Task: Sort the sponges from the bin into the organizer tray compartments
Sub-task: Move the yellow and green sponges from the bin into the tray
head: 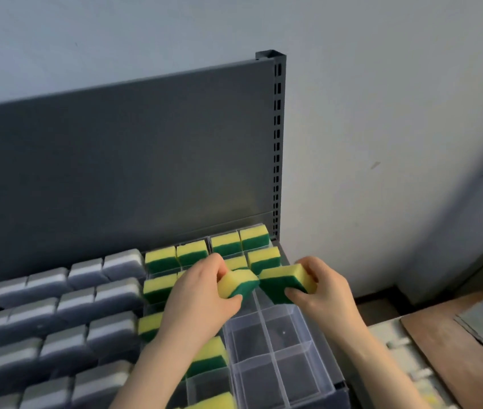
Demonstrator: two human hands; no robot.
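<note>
Nearest the camera, several compartments of the clear organizer tray are unfilled, so work remains. Just above them the left hand grips a yellow-green sponge and the right hand grips a second sponge. Farther back, placed sponges fill the rear rows; the sorting looks past halfway.

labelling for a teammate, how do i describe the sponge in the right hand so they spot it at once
Start at the grey back panel, then the clear organizer tray at its right end. Over its empty cells the right hand grips a sponge, the rightmost of two held aloft.
</note>
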